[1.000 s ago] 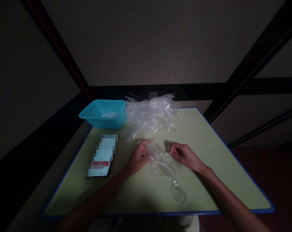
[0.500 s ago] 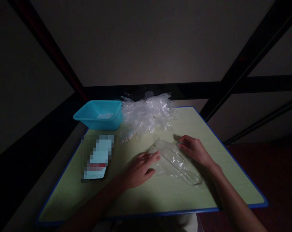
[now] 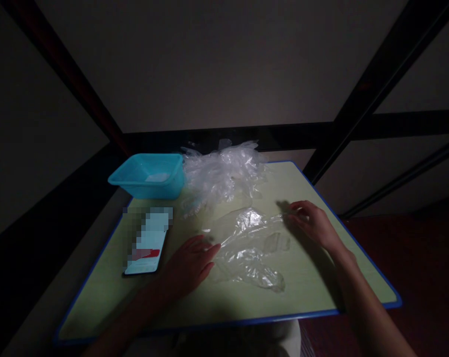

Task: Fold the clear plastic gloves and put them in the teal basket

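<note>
A clear disposable plastic glove (image 3: 252, 248) lies spread and wrinkled on the table, its finger ends pointing right. My right hand (image 3: 315, 225) pinches the tip of one of its fingers at the glove's far right. A stretched fold runs across the film from there toward my left hand (image 3: 191, 263). That hand rests low at the glove's left edge, fingers extended and touching the film, not wrapped round it. Behind the glove, a loose heap of similar clear plastic gloves (image 3: 224, 171) covers the back of the table.
A blue plastic basket (image 3: 155, 189) with something pale inside stands at the back left, against the heap. In front of it lies a phone (image 3: 150, 243) with a lit, partly blurred screen. The pale table (image 3: 269, 307) has a blue rim; a wall rises behind it.
My hands have moved apart, left hand leftward and right hand rightward. The glove between them has gone from a bunched, slanting shape to a wider, flatter spread.
</note>
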Motion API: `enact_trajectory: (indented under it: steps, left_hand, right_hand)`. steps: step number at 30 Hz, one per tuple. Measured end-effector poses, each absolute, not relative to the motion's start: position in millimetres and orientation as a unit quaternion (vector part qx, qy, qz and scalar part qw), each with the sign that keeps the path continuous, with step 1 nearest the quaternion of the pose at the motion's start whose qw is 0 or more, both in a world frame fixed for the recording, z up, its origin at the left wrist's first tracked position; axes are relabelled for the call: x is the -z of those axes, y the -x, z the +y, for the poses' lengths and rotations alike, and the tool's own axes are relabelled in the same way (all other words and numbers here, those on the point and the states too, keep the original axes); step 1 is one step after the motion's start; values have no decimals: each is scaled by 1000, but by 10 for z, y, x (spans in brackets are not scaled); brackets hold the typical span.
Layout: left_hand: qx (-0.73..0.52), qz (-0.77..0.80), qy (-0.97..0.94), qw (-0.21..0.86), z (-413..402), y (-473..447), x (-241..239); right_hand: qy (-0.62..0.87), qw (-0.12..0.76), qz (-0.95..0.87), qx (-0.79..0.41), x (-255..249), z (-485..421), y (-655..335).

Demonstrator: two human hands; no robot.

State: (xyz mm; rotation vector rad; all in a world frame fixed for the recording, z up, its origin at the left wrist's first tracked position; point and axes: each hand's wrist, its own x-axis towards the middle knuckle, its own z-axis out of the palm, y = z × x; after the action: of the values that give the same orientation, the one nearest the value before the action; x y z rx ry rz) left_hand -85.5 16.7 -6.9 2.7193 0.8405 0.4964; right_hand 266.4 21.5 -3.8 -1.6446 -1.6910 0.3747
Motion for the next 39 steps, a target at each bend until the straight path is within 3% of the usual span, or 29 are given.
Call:
enact_trajectory:
  steps: [7, 11, 16, 22, 32, 39]
  left_hand:
    - [-209, 300, -915, 168, 258, 456, -37]
    - [-157, 270, -926, 211, 349, 146, 41]
    - [-50, 257, -951, 162, 419, 64, 162]
    - [-42, 230, -961, 150, 407, 179, 172]
    - [-15, 179, -971, 155, 264, 393, 155]
    - [-20, 185, -970, 153, 252, 382, 143]
  right_hand:
    - [541, 297, -750, -235, -127, -57, -2461]
    - [579, 284, -738, -198, 7, -129, -2515]
    - [638, 224, -721, -153, 135, -188, -2710]
    - [649, 136, -720, -206, 110, -254, -2913]
    - [545, 254, -739, -305, -176, 64, -2620]
    - [402, 281, -721, -489, 17, 679, -2157]
